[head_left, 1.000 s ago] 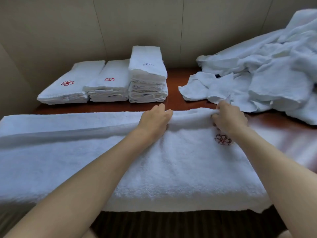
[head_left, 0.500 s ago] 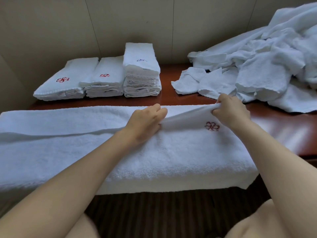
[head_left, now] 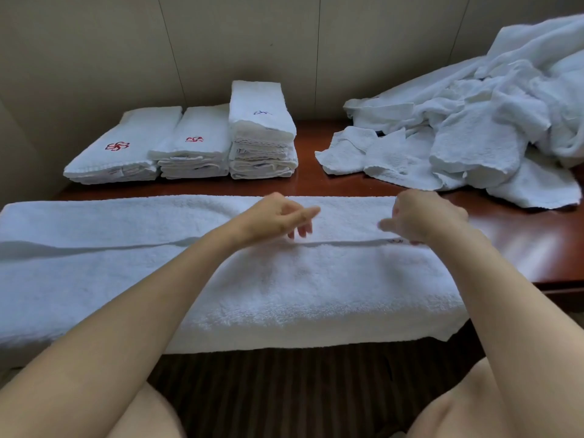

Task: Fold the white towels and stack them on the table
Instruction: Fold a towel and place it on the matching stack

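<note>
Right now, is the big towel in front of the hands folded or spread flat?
Partly folded: the long towel has its far edge laid over toward the person, making a flap; both ends remain stretched out.

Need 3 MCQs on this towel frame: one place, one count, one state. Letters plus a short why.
1. Where does the unfolded towel pile lie?
A. far right of the table
B. far left of the table
C. on the floor

2. How many folded stacks stand by the wall?
A. one
B. three
C. five

3. What do the left hand and right hand do over the long towel?
A. both pinch its far edge
B. both hover with loose fingers, no grip
C. one lifts a stack

Key: 1 A, the heap fills the right end of the table. 2 B, three stacks sit side by side, the rightmost tallest. 3 B, the fingers hang relaxed above the folded-over flap.
</note>
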### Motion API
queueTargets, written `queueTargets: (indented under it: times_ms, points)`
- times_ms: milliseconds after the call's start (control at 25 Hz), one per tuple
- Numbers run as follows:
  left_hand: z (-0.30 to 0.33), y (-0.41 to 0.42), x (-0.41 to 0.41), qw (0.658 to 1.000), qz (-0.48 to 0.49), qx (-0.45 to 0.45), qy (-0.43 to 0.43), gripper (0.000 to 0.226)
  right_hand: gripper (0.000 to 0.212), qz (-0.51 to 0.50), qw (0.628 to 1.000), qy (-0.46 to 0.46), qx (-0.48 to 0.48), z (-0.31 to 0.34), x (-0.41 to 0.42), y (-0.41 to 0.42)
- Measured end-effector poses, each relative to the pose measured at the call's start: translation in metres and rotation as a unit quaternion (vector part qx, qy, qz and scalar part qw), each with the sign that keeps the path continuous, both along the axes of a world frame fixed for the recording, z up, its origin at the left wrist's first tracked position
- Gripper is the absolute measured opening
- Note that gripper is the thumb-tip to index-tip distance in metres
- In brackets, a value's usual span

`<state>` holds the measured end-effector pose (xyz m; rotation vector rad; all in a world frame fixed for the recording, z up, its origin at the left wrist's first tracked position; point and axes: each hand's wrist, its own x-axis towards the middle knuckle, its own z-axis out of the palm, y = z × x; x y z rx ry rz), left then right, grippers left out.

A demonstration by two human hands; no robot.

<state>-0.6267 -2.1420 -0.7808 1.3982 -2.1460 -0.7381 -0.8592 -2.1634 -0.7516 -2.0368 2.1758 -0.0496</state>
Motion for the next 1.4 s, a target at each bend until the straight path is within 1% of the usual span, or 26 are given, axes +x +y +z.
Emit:
queueTargets:
  times_ms: [40,80,120,160,200,240,280,320,360,400,520,680,760,800,880,920,960,1000,1080,1120,1200,1280,1400]
  points:
    - [0.002,-0.006,0.003,0.999,0.035,-0.016,0.027,0.032,0.019,0.007,0.996,-0.050,-0.070,-0.001,0.004,-0.003]
    - [0.003,-0.014,0.010,0.995,0.083,-0.052,0.020,0.023,0.016,0.008,0.984,-0.108,-0.142,-0.004,0.008,-0.007]
    - [0.002,-0.022,0.019,0.986,0.139,-0.090,-0.013,0.018,0.020,0.001,0.970,-0.144,-0.194,-0.008,0.012,-0.013]
    - [-0.001,-0.030,0.030,0.973,0.193,-0.112,-0.053,0.019,0.025,-0.006,0.968,-0.147,-0.204,-0.012,0.014,-0.020]
    - [-0.007,-0.037,0.043,0.961,0.238,-0.111,-0.090,0.023,0.030,-0.014,0.976,-0.124,-0.181,-0.020,0.014,-0.028]
    - [-0.013,-0.042,0.056,0.950,0.272,-0.090,-0.122,0.026,0.034,-0.024,0.987,-0.086,-0.136,-0.029,0.014,-0.036]
    - [-0.019,-0.047,0.066,0.943,0.294,-0.060,-0.148,0.029,0.039,-0.038,0.995,-0.052,-0.081,-0.038,0.012,-0.043]
    - [-0.024,-0.051,0.074,0.939,0.301,-0.036,-0.163,0.028,0.044,-0.049,0.997,-0.039,-0.037,-0.047,0.010,-0.050]
    - [-0.030,-0.055,0.077,0.938,0.301,-0.028,-0.167,0.025,0.048,-0.048,0.998,-0.037,-0.017,-0.056,0.009,-0.056]
    - [-0.034,-0.058,0.078,0.939,0.301,-0.033,-0.164,0.023,0.051,-0.037,0.998,-0.036,-0.020,-0.064,0.008,-0.061]
    - [-0.041,-0.073,0.074,0.932,0.296,-0.090,-0.189,0.023,0.052,0.000,0.998,-0.031,-0.052,-0.073,0.003,-0.085]
    - [-0.046,-0.098,0.073,0.920,0.297,-0.126,-0.223,0.024,0.052,0.019,0.997,-0.037,-0.060,-0.073,-0.003,-0.124]
    - [-0.047,-0.105,0.070,0.908,0.295,-0.189,-0.231,0.020,0.051,0.022,0.996,-0.051,-0.069,-0.076,-0.003,-0.134]
    - [-0.047,-0.106,0.068,0.898,0.292,-0.231,-0.235,0.019,0.050,0.021,0.994,-0.061,-0.089,-0.076,-0.003,-0.137]
    - [-0.047,-0.101,0.064,0.879,0.275,-0.314,-0.229,0.023,0.046,0.023,0.984,-0.070,-0.164,-0.075,-0.004,-0.132]
    - [-0.045,-0.093,0.061,0.878,0.255,-0.340,-0.219,0.027,0.044,0.036,0.977,-0.065,-0.200,-0.072,-0.004,-0.126]
    - [-0.044,-0.084,0.059,0.887,0.221,-0.344,-0.213,0.031,0.042,0.058,0.973,-0.059,-0.214,-0.068,-0.002,-0.118]
    - [-0.045,-0.074,0.056,0.901,0.177,-0.329,-0.220,0.035,0.042,0.086,0.974,-0.053,-0.204,-0.061,0.003,-0.110]
    - [-0.039,-0.052,0.049,0.924,0.093,-0.272,-0.254,0.044,0.043,0.142,0.981,-0.033,-0.131,-0.048,0.019,-0.090]
    - [-0.035,-0.041,0.047,0.929,0.078,-0.242,-0.268,0.045,0.043,0.166,0.982,-0.024,-0.085,-0.043,0.029,-0.079]
    - [-0.028,-0.028,0.045,0.935,0.092,-0.202,-0.275,0.040,0.045,0.188,0.981,-0.026,-0.028,-0.039,0.042,-0.060]
    - [-0.031,-0.020,0.041,0.930,0.098,-0.210,-0.286,0.027,0.046,0.186,0.981,-0.040,-0.026,-0.039,0.042,-0.047]
    - [-0.038,-0.016,0.041,0.905,0.092,-0.254,-0.330,0.010,0.046,0.170,0.982,-0.055,-0.062,-0.042,0.037,-0.042]
